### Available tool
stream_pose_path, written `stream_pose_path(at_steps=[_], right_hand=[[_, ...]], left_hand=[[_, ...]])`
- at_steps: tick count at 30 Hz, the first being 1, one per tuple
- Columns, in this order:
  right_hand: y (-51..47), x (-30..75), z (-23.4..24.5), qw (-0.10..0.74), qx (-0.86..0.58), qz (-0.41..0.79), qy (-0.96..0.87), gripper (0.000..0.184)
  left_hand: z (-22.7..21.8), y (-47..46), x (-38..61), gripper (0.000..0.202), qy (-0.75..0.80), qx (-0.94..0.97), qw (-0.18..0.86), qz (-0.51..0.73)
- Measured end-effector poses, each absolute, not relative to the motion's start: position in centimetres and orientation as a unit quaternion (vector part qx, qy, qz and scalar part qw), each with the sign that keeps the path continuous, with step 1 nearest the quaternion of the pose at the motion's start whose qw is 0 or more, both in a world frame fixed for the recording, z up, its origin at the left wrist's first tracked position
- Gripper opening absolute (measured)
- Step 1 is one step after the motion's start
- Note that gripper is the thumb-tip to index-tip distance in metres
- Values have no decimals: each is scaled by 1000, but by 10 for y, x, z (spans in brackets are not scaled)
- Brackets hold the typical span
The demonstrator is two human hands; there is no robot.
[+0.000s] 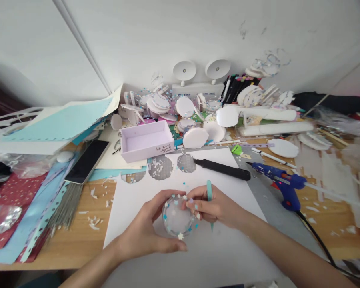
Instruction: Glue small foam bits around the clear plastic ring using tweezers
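My left hand curves its thumb and fingers around a round clear-and-white disc. Blue and white star and flower bits on a strand run around the disc's rim. At the disc's right side, my right hand pinches the strand between thumb and fingertips. A slim teal tool with a pointed lower end, perhaps tweezers, is tucked between the fingers of that hand. Beneath both hands lies a large white sheet with round holes cut along its far edge.
A black capped pen or knife lies on the sheet. To the right rests a blue glue gun with a cord. A lilac box, white discs and a phone are farther back. Grey wires lie at left.
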State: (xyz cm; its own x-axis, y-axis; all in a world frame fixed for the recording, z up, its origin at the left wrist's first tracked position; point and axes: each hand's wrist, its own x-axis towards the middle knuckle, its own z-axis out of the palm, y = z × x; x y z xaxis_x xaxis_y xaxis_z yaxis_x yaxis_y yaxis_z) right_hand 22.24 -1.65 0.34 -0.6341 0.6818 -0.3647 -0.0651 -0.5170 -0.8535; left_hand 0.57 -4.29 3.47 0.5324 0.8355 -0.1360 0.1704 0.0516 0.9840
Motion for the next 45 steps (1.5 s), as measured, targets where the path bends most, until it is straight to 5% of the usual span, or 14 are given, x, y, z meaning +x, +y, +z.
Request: stream_pose_path(at_steps=[45], right_hand=[[-21, 214, 1, 268, -422, 765, -406, 27]], left_hand=[[16, -44, 13, 66, 452, 711, 451, 295]])
